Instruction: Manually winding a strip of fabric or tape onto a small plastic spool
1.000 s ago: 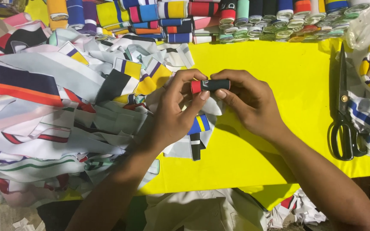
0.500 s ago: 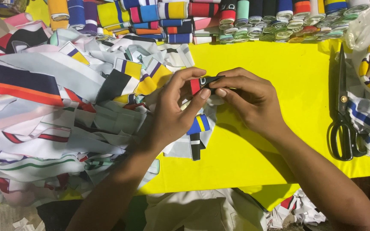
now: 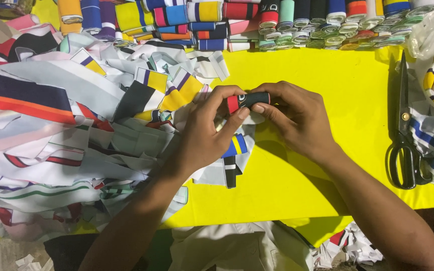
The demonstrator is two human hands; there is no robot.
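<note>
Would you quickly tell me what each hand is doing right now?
Left hand: closed on the fabric roll.
Right hand: closed on the same roll.

A bright yellow cloth-covered table (image 3: 327, 75) is filling the view under strong, even light. Rows of rolled striped fabric bands (image 3: 297, 20) are lining its far edge, black-handled steel scissors (image 3: 405, 135) are lying at the right, and pale crumpled cloth (image 3: 237, 248) is bunching below.
</note>
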